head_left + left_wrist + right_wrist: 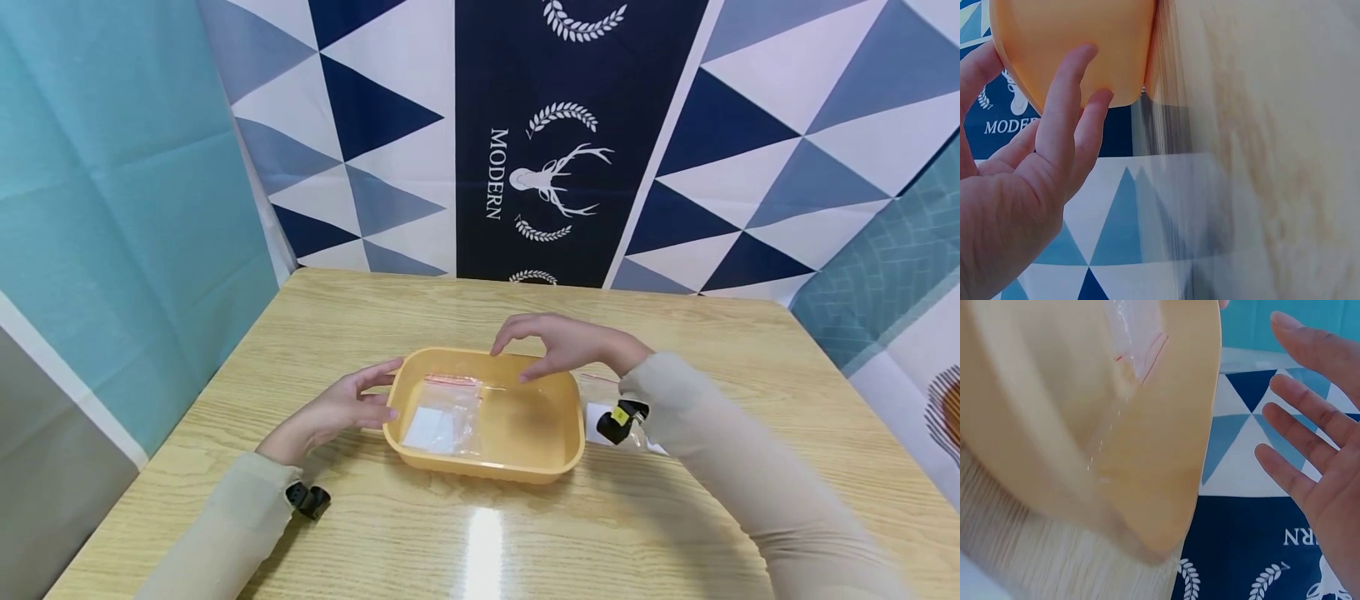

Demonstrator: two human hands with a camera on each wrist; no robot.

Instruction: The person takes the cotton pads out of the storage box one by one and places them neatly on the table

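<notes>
A yellow plastic basin (487,473) sits on the wooden table with a clear zip bag (435,427) lying in its left part. The bag has a red seal line and a white piece inside. At the basin's left end is my left hand (348,410), fingers spread and slightly bent, fingertips against the outer wall, as the left wrist view (1029,162) shows. My right hand (558,340) hovers over the far right part of the basin, holding nothing. Its fingers are spread apart in the right wrist view (1322,431).
Another clear zip bag with a white piece (596,423) lies right of the basin, partly hidden by my right wrist. The wooden table (360,533) extends around the basin. Behind it hangs a patterned cloth (390,108) with triangles and a deer print.
</notes>
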